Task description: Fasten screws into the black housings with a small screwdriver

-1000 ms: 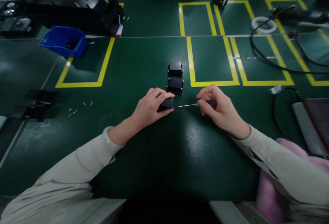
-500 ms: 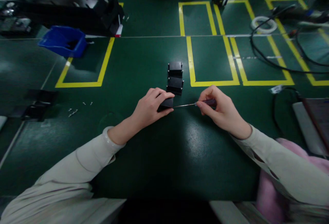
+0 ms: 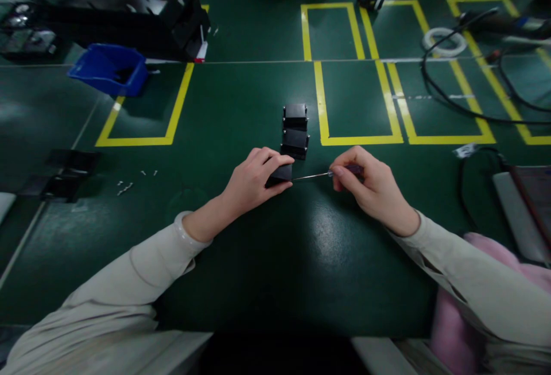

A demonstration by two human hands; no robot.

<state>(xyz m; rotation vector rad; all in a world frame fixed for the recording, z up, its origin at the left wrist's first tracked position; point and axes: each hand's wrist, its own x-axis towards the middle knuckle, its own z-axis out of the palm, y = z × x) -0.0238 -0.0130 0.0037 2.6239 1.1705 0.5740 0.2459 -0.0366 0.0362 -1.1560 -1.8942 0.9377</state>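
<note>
Evidently, in the head view, steadiness rested with the left hand (image 3: 253, 177), whose fingers were closed narrowly on a black block (image 3: 279, 174), index finger above and thumb along the near side, pressing it against the green table (image 3: 241, 111). The right hand (image 3: 365, 182) pinched a slim screwdriver (image 3: 312, 176) between thumb and fingertips, its shaft reaching left from them to the block's right end, just beside the left thumb tip. Whether the bit was seated there was too small to tell. Good work called for keeping that shaft in line with the hole or head it met, turning with the fingertips alone and pushing lightly, since a slip could have carried the bit into the left thumb. A nearer black piece (image 3: 295, 140) stood just beyond the left fingertips, with a farther black piece (image 3: 295, 114) behind it, so the block was best held from sliding that way. Small silvery bits (image 3: 124, 189), probably screws, lay well left of the left fingers.
</note>
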